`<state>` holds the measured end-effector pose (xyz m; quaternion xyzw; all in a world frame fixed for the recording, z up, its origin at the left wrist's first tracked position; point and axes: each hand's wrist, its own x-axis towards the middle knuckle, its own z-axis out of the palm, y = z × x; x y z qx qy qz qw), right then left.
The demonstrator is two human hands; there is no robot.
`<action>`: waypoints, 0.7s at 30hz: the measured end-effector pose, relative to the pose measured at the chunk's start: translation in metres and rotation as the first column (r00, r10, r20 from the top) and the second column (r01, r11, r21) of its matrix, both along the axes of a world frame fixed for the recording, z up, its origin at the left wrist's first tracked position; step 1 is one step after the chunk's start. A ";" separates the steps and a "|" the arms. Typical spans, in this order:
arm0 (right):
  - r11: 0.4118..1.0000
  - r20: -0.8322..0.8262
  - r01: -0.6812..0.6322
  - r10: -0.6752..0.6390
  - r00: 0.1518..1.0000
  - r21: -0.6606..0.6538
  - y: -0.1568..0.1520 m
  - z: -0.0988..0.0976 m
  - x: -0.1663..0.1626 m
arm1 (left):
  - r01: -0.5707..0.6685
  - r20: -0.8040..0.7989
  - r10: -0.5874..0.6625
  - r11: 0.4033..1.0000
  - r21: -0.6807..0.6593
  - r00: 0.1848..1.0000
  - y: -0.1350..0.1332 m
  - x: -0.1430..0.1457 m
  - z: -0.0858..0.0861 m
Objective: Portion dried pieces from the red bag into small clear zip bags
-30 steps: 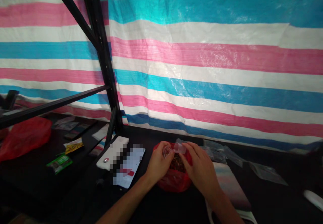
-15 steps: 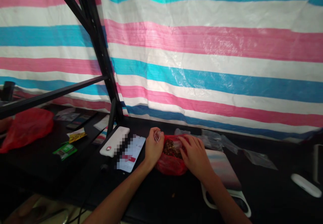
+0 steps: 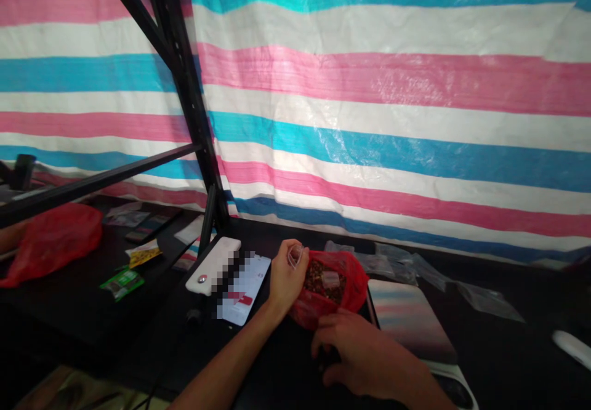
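Note:
My left hand [image 3: 289, 277] is closed around a small clear plastic bag [image 3: 294, 256], its open mouth facing up. It rests against the left side of a red plastic bag [image 3: 355, 293]. Inside that red bag lie brown, grainy bits [image 3: 316, 277] with a clear plastic piece [image 3: 330, 279] on top. My right hand [image 3: 353, 351] is low over the black table, in front of the red bag. Its fingers are bent, with a gap between thumb and forefinger. I make out nothing held there.
Right of the red bag is a scale with a shiny plate [image 3: 410, 317]. Clear bags [image 3: 397, 262] lie behind. To the left are a phone [image 3: 244, 290] and a white device [image 3: 215, 265]. Beyond the black frame [image 3: 184, 96], another person's arm [image 3: 13, 237] touches a red bag [image 3: 64, 237], near small packets [image 3: 122, 282].
My right hand has left the inside of the red bag and moved toward me, down to the table. The clear piece now lies uncovered on the bits. My left hand keeps its hold.

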<state>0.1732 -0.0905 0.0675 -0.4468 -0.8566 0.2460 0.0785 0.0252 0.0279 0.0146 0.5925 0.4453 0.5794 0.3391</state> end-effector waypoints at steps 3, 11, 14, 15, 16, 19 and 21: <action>1.000 -0.081 -0.008 0.010 0.997 0.028 0.006 -0.006 -0.001 | 0.031 0.011 -0.031 0.999 0.006 0.999 0.001 0.000 0.001; 0.728 -0.431 0.356 -0.092 0.898 0.586 0.022 -0.005 0.009 | 0.555 -0.144 -0.549 0.832 0.000 0.823 -0.019 -0.001 0.008; 0.678 -0.378 0.370 -0.146 0.914 0.635 0.024 -0.008 0.010 | 0.642 -0.052 -0.644 0.765 -0.047 0.763 -0.027 0.004 0.011; 0.660 -0.377 0.388 -0.168 0.911 0.644 0.024 -0.009 0.010 | 0.641 -0.016 -0.643 0.765 -0.067 0.766 -0.029 0.005 0.013; 0.635 -0.392 0.420 -0.194 0.899 0.649 0.024 -0.010 0.011 | 0.627 0.015 -0.629 0.774 -0.086 0.778 -0.029 0.007 0.014; 0.569 -0.443 0.522 -0.285 0.850 0.636 0.027 -0.013 0.014 | 0.491 0.070 -0.486 0.865 -0.104 0.871 -0.024 0.007 0.018; 0.591 -0.390 0.525 -0.353 0.851 0.612 0.032 -0.016 0.016 | 0.344 0.054 -0.341 0.934 -0.097 0.939 -0.017 0.005 0.018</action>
